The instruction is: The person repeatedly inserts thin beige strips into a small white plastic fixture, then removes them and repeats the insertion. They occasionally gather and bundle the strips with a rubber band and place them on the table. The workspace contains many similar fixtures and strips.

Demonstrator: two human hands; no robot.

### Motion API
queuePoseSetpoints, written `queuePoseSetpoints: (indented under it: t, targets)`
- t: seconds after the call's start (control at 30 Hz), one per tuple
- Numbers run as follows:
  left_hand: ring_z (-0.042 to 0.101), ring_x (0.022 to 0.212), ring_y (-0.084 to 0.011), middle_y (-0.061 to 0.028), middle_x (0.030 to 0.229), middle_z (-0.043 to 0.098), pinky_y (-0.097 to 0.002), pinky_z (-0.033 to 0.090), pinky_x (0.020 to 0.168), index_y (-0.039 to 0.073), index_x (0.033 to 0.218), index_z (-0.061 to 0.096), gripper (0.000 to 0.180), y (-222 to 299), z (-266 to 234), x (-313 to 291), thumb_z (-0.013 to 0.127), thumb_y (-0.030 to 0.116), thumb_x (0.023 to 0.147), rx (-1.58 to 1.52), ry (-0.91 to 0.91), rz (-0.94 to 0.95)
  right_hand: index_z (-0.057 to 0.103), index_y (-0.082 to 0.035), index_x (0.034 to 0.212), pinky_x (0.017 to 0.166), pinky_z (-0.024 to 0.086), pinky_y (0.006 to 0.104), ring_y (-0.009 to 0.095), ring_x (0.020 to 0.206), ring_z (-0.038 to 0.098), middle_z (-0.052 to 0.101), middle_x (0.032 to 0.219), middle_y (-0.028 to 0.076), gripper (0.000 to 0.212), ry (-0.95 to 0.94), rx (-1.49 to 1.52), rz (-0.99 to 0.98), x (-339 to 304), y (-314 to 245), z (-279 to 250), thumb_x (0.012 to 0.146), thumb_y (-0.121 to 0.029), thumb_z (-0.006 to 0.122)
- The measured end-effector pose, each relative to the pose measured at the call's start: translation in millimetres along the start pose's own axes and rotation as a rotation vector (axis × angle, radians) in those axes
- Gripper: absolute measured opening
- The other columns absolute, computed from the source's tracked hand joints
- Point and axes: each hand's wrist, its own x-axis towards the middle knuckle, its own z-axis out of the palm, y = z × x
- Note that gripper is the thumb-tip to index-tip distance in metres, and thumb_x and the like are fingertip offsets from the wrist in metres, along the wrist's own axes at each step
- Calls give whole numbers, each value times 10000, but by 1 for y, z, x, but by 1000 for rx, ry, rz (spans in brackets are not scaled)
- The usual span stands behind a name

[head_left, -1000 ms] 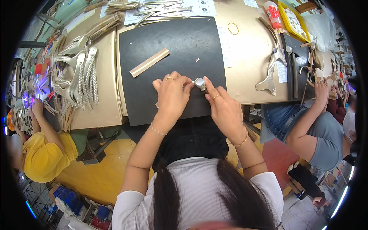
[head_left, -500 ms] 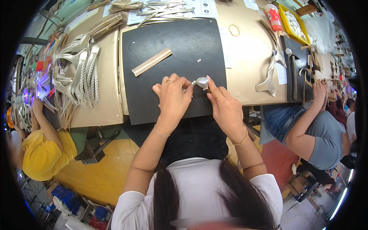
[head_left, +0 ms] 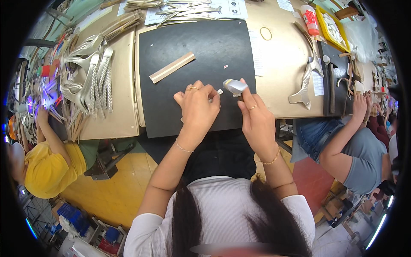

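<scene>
Far left: a co-worker's yellow top [head_left: 52, 171], at the bench's edge.

Left bench: a pile of silver forked straps [head_left: 79, 85], some ending in braided tails [head_left: 106, 85], laid toward the near edge.

Centre: one black mat [head_left: 197, 47], flat; upon it, a pale-striped brown strip [head_left: 172, 67], lying aslant beyond the left hand.

Left hand [head_left: 198, 104]: low over the mat, back uppermost, forearm rising from below and leaning rightward; wrist ringed by a thin bracelet [head_left: 185, 147]. Outer fingers curled under, forefinger and thumb brought together toward the right, apparently pinching a small whitish piece [head_left: 220, 91], which shows at their tips; the exact grip is partly hidden.

Silver piece [head_left: 234, 87]: glossy, between the two hands above the mat, its rounded end toward the left, held by the right hand and apart from the left.

Right hand [head_left: 259, 124]: back uppermost, forearm leaning leftward; forefinger extended along the silver piece, thumb bent below, the two closed on it; remaining fingers largely hidden.

Right bench: a rubber band [head_left: 260, 34], a single silver forked strap [head_left: 302, 91], a red-and-white bottle [head_left: 310, 20], a dark-handled hammer [head_left: 332, 88].
</scene>
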Motion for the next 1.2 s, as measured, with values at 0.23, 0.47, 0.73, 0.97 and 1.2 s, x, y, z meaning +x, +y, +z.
queuePoseSetpoints:
  t: [0.23,0.47,0.73,0.97,1.2]
  targets:
    - [596,865,-204,-11,844,639,-390,299,871,99,848,774,63,-5,2,-6,794,154,824,31,54,102,540,-154,1489,556,525,402,285,619,643,591,855,82,493,-161,-116,0,5,0,4,1004,-189,625]
    - [583,868,-192,18,854,663,-383,299,883,104,875,800,75,-18,-1,-13,805,160,825,-70,95,148,529,-168,1497,563,535,401,288,621,646,595,860,80,498,-193,-137,8,5,0,1,1008,-196,618]
    - [572,851,-198,1,819,639,-384,299,881,110,806,775,53,-12,0,-8,787,162,809,-57,54,45,548,-160,1485,560,529,399,284,636,650,598,864,80,484,-167,-114,7,6,0,1,1008,-195,619]
    - [568,822,-206,-15,794,609,-388,294,863,101,771,750,75,-10,2,-9,785,160,802,-37,73,58,540,-156,1495,549,519,391,269,630,646,601,866,73,518,-51,8,-65,1,-9,-2,989,-171,643]
    - [568,810,-208,-20,796,603,-394,289,853,89,779,744,80,-10,4,-11,785,153,803,-30,97,81,539,-180,1495,543,528,392,271,633,658,592,852,74,505,96,101,-78,5,-6,-1,999,-204,629]
